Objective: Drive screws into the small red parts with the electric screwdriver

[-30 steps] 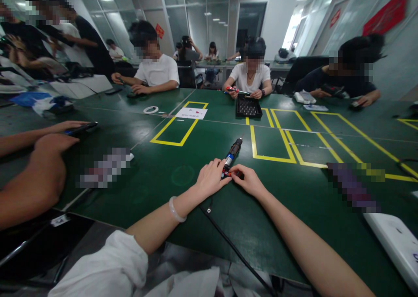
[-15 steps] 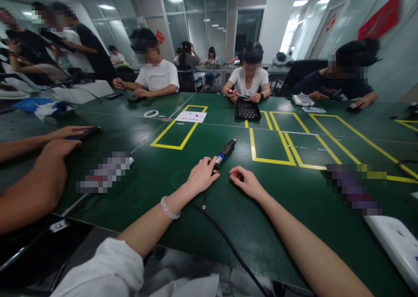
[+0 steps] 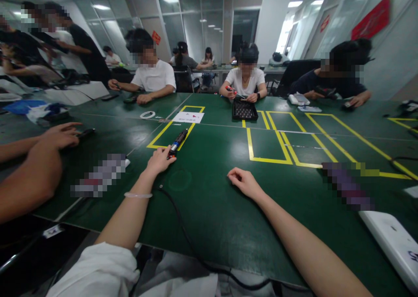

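My left hand [image 3: 160,160] is closed round the rear end of a corded electric screwdriver [image 3: 178,141], dark with a blue and silver band. The tool lies low over the table, its tip pointing away and to the right, across the yellow tape outline at the left. Its black cord [image 3: 179,221] runs back past my left wrist to the table's front edge. My right hand [image 3: 243,181] rests on the green table [image 3: 209,201] with its fingers curled in, touching no tool, and nothing shows in them.
Yellow tape outlines [image 3: 271,161] mark the table. A white paper sheet [image 3: 188,117] and a tape roll [image 3: 147,115] lie farther off. A co-worker opposite holds a red screwdriver [image 3: 232,90] over a black tray [image 3: 244,110]. A white device [image 3: 388,240] sits at the right; another person's arms [image 3: 35,170] reach in from the left.
My left hand has moved left and away from me with the electric screwdriver, onto the left tape outline, and the cord trails after it. My right hand has stayed about where it was.
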Available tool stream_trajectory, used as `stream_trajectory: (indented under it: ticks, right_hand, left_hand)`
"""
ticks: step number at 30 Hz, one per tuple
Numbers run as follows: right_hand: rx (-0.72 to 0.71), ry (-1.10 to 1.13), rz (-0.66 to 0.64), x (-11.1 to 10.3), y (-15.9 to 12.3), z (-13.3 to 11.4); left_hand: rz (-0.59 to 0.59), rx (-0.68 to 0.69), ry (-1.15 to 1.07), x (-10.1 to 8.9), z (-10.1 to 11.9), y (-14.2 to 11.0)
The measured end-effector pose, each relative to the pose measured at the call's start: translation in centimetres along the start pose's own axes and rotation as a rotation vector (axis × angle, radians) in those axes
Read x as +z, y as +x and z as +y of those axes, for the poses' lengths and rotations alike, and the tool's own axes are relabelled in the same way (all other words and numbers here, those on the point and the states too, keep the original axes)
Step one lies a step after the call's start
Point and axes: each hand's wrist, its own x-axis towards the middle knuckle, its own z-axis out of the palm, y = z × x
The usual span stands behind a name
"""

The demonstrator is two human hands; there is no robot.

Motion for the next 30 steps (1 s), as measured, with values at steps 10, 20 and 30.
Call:
stream_trajectory:
  ticks: [10, 20, 30]
  right_hand:
    - [0.027, -0.091, -0.006, 0.2, 0.1, 0.3]
    - [0.040, -0.128, -0.044, 0.4, 0.4, 0.4]
    - [0.146, 0.041, -0.185, 0.0, 0.0, -0.2]
  left_hand:
    - [0.088, -0.083, 0.049, -0.5, -4.7, 0.5]
    - [0.284, -0.031, 0.058, -0.1, -3.5, -0.1]
    - [0.289, -0.056, 0.082, 0.2, -3.2, -0.4]
